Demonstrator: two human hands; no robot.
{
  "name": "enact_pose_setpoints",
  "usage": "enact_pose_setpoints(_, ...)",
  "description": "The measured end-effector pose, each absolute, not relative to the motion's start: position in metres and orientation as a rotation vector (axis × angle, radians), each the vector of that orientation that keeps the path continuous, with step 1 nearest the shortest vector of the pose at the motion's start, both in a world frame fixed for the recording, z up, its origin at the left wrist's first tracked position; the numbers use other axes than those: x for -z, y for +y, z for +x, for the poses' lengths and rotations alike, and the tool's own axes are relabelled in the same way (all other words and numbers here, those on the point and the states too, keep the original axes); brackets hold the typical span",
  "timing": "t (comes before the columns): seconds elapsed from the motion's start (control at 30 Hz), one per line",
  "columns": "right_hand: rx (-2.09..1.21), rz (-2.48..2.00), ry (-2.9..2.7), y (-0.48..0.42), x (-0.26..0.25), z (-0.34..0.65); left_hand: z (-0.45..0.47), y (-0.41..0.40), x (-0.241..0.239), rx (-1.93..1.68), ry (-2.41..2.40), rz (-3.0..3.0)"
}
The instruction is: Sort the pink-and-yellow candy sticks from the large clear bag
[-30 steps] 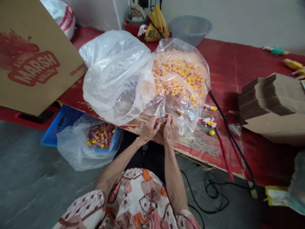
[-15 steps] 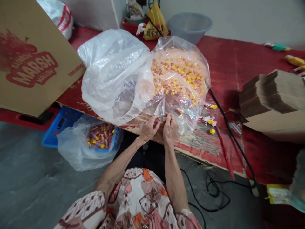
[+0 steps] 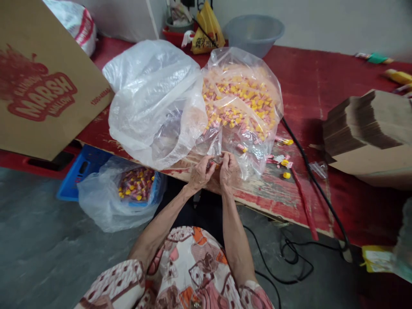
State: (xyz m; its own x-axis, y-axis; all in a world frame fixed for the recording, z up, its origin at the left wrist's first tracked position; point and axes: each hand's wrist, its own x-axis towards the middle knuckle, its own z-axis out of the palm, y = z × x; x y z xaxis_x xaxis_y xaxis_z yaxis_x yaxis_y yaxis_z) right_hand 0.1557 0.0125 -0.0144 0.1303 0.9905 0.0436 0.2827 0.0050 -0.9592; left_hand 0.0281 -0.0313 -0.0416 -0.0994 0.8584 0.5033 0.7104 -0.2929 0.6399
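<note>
My left hand and my right hand are close together at the table's front edge, fingers pinched towards each other. Something small and dark shows between the fingertips, too small to name. Just beyond my hands lies a clear plastic bag of small pink pieces with yellow caps; its loose mouth spreads towards my fingers. A single pink and yellow piece rests near the mouth, above my right hand. To the left sits a large whitish plastic bag.
A carton stands on the left, flat cardboard stacks on the right. Below left is a blue crate with a bag of capped pieces. A black cable crosses the red table; a grey basin is behind.
The view has shifted very slightly. My hands stay at the same spot, fingertips close together, with only a small finger movement. The bags and pieces look unchanged.
</note>
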Motion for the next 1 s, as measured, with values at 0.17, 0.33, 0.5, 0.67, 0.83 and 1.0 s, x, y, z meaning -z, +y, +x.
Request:
enact_pose_setpoints(0.17, -0.926, -1.482, -1.359, 0.0111, 0.0109, 0.1573, 0.0273, -0.0316, 0.0406, -1.297, 1.771, 1.960)
enact_pose_setpoints(0.33, -0.903, -1.510, -1.382, 0.0113, 0.0090, 0.1578, 0.0269, -0.0319, 0.0407, -1.278, 1.778, 1.937)
enact_pose_setpoints(0.5, -0.911, -1.504, -1.397, 0.0117, 0.0086, 0.1589, 0.0273, -0.0306, 0.0416, -1.279, 1.791, 1.937)
enact_pose_setpoints(0.67, -0.918, -1.450, -1.333, 0.0121, 0.0105, 0.1562, 0.0275, -0.0322, 0.0394, -1.352, 1.768, 1.956)
enact_pose_setpoints(0.83, -0.957, -1.459, -1.214, 0.0096, 0.0084, 0.1547, 0.0285, -0.0374, 0.0350, -1.407, 1.802, 1.950)
enact_pose_setpoints(1.0, -0.981, -1.475, -1.229, 0.0076, 0.0052, 0.1568, 0.0323, -0.0355, 0.0342, -1.293, 1.781, 2.034)
